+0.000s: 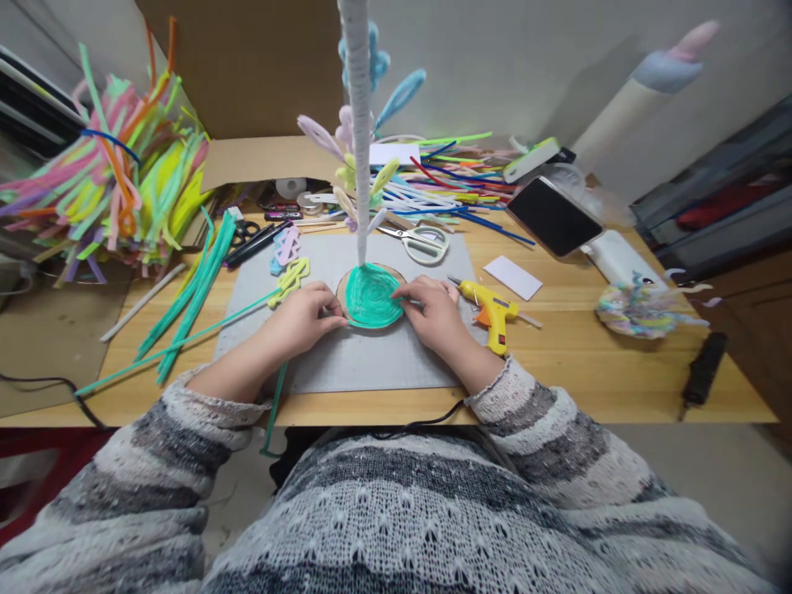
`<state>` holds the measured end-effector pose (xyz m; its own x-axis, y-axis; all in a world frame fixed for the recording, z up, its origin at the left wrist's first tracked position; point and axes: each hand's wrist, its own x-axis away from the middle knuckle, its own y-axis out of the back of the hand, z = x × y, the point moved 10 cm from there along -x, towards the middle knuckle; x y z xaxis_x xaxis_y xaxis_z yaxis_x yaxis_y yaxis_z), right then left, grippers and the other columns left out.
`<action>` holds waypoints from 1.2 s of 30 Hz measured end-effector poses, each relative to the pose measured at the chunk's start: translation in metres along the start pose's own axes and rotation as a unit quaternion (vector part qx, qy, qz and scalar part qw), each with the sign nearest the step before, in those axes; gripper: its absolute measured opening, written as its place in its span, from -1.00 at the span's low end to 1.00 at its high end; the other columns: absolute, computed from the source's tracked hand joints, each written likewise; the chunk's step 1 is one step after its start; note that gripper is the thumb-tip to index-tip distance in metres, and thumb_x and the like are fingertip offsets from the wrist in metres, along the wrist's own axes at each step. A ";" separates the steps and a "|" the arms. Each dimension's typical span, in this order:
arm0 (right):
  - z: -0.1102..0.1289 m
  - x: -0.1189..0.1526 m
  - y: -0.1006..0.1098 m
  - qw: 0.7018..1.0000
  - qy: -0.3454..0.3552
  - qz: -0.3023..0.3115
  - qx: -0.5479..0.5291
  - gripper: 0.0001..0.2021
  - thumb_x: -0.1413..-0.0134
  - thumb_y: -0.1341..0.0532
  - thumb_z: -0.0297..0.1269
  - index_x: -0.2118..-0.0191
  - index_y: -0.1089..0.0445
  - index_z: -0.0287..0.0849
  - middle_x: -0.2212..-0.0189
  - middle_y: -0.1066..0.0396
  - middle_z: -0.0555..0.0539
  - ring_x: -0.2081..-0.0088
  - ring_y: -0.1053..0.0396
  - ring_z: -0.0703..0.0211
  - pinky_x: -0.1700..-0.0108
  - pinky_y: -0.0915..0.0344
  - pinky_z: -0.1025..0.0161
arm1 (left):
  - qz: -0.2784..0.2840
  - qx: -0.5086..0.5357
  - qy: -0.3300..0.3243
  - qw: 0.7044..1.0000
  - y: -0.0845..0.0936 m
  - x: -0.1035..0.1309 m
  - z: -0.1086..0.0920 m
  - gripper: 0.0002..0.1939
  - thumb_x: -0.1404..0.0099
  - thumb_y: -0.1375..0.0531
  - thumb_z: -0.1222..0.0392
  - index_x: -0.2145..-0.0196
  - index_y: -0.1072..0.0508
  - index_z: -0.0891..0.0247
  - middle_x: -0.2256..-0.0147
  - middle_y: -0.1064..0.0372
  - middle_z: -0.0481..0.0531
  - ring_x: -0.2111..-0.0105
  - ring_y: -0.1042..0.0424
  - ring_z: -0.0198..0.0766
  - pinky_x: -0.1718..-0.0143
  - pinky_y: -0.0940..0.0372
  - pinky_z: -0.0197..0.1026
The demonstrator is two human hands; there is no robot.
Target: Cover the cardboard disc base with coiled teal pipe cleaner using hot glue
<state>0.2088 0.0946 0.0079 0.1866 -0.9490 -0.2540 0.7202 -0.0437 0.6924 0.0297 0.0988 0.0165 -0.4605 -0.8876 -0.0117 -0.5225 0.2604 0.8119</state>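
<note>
A round wood slice (341, 290) lies on a grey mat, its top mostly covered by a coil of teal pipe cleaner (374, 295). From the back of the coil rises a tall white wrapped stem (357, 124) with pastel pipe-cleaner loops along it. My left hand (304, 318) is closed at the slice's left rim, thumb and forefinger on the edge. At the right side, my right hand (433, 309) pinches the outer edge of the teal coil. A loose teal pipe cleaner (275, 408) hangs from beneath my left wrist over the table edge.
Right of the mat (371, 367) lies a yellow glue gun (492, 313); scissors (426, 244) sit behind the slice. A phone (555, 216) leans at the back right. Teal pipe cleaners (196, 289) lie left, beside a large colourful bundle (117, 177). Folded yellow pieces (290, 280) rest near my left hand.
</note>
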 end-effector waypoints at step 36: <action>0.037 0.044 0.001 0.984 0.109 0.099 0.103 -0.34 0.05 0.06 -0.65 -0.24 -0.18 -0.31 -0.13 -0.39 -0.24 -0.23 -0.26 0.06 -0.35 0.04 -0.16 | -0.010 0.101 -0.034 0.994 -0.009 -0.014 0.019 -0.22 -0.19 -0.24 -0.03 -0.28 -0.14 0.31 -0.22 -0.18 0.27 -0.22 -0.20 0.04 -0.27 -0.09 0.10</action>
<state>0.1931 0.0416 0.0222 0.4641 -0.8571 -0.2237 0.5084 0.0509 0.8596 0.0276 0.1160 -0.0019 -0.4918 -0.8678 -0.0715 -0.6624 0.3196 0.6776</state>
